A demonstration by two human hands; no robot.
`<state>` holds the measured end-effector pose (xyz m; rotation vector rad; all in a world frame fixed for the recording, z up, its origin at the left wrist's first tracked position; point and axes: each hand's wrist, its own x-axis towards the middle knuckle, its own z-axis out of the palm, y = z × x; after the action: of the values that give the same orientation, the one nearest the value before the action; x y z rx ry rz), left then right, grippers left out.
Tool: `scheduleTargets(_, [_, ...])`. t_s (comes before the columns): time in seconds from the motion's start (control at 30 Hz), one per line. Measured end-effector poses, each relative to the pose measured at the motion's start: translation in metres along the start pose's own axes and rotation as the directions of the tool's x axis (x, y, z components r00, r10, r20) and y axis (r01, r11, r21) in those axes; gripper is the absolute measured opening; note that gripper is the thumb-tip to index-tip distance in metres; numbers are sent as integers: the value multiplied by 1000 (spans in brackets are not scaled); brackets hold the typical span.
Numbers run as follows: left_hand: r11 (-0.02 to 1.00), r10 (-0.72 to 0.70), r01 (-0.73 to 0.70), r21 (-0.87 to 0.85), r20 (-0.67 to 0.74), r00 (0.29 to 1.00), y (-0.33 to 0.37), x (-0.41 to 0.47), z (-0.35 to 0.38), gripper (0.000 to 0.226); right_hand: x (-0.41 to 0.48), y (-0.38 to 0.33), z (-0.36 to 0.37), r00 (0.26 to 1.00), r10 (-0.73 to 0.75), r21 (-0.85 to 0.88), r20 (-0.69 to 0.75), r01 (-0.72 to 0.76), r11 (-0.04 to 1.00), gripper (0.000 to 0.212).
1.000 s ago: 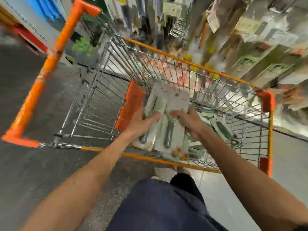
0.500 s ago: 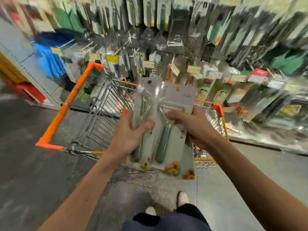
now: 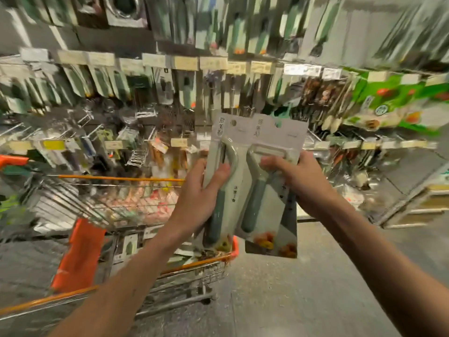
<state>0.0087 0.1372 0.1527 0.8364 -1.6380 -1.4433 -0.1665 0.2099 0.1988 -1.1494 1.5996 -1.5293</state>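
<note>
I hold up carded peeler packs in front of a store display. My left hand [image 3: 199, 198] grips the left pack [image 3: 223, 152], a pale green peeler with a dark green handle on a white card, thumb across its front. My right hand [image 3: 298, 181] grips the right pack [image 3: 274, 142], a Y-shaped peeler with a dark green handle, fingers curled over its blister. The two cards overlap in the middle, and another card's edge shows behind the right one.
A wire shopping cart [image 3: 116, 177] with orange trim stands low on the left, with several packs inside. An orange flap [image 3: 77, 254] hangs on its near side. Pegboard shelves [image 3: 150, 98] of hanging kitchen tools fill the background. Grey floor [image 3: 279, 300] lies below.
Both hands lifted the packs out of the cart and raised them toward the display. The view swung up and right, so the cart now sits lower left.
</note>
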Motion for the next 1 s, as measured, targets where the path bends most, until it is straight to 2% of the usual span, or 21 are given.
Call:
scheduleTargets(0.1, [997, 82, -83, 6, 68, 994, 19, 27, 79, 21, 6, -15, -83, 995, -64, -56, -74, 60, 997, 19])
scheduleTargets(0.2, [989, 141, -145, 27, 105, 984, 42, 56, 157, 59, 14, -32, -162, 981, -141, -105, -131, 128, 986, 19])
scheduleTargets(0.23, [986, 160, -164, 26, 120, 980, 50, 65, 181, 58, 16, -37, -185, 975, -163, -109, -154, 147, 983, 17])
scheduleTargets(0.33, [979, 202, -204, -5, 163, 966, 74, 89, 244, 30, 22, -54, -245, 954, -217, -94, -209, 201, 975, 17])
scheduleTargets(0.43, [974, 228, -222, -49, 183, 956, 95, 110, 293, 32, 33, -62, -294, 942, -243, -106, -230, 224, 969, 17])
scheduleTargets(0.5, [969, 246, -237, -68, 196, 949, 104, 126, 319, 45, 44, -62, -321, 932, -257, -109, -255, 236, 966, 24])
scheduleTargets(0.57, [955, 295, -291, -51, 216, 931, 112, 142, 343, 52, 57, -58, -345, 923, -270, -98, -273, 252, 963, 21])
scheduleTargets(0.67, [945, 326, -324, -48, 256, 910, 118, 174, 379, 45, 77, -47, -379, 903, -288, -70, -320, 280, 957, 18])
scheduleTargets(0.87, [922, 363, -387, 12, 319, 875, 116, 249, 451, 30, 130, -24, -457, 869, -322, -164, -375, 280, 946, 21])
scheduleTargets(0.97, [920, 372, -391, -18, 349, 860, 113, 296, 487, 8, 168, -21, -496, 870, -327, -209, -369, 265, 941, 19])
scheduleTargets(1.0, [919, 378, -393, -31, 349, 857, 113, 313, 498, 9, 181, -22, -508, 869, -331, -225, -367, 262, 939, 20])
